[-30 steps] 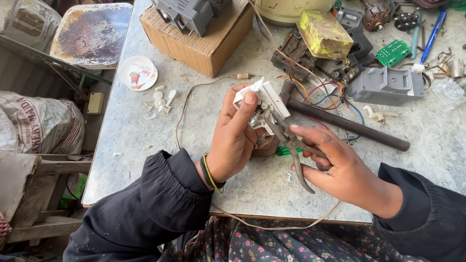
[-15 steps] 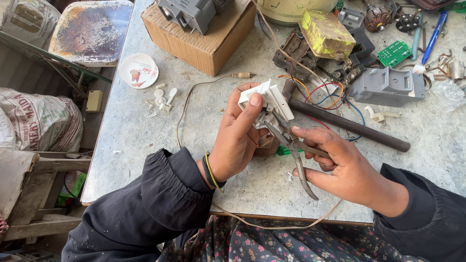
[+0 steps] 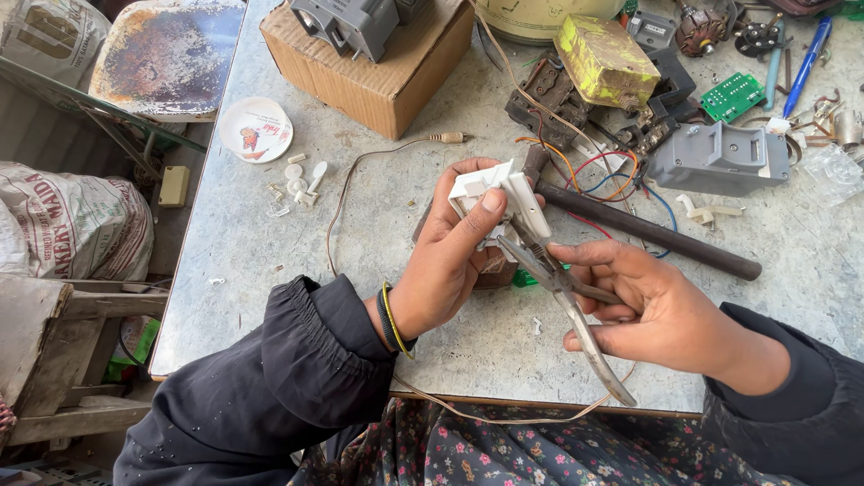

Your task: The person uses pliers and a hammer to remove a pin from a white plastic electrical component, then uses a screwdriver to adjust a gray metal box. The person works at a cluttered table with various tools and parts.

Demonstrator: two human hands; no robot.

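My left hand (image 3: 447, 261) grips a small white plastic switch part (image 3: 500, 200) above the grey tabletop, thumb pressed on its top. My right hand (image 3: 650, 306) holds a pair of metal pliers (image 3: 565, 299) by the handles. The plier jaws point up-left and touch the underside of the white part. A dark bracelet with a yellow band sits on my left wrist. Both arms wear dark sleeves.
A cardboard box (image 3: 378, 76) with a grey device stands at the back. A dark rod (image 3: 648, 231), coloured wires (image 3: 598, 171), a grey plastic housing (image 3: 720, 160), a yellow block (image 3: 607, 58) and a green circuit board (image 3: 733, 96) lie right of my hands. Small white bits (image 3: 297, 184) and a round lid (image 3: 256, 129) lie left.
Both hands have stayed nearly still. The white part has tilted slightly and the pliers have shifted a little against it.
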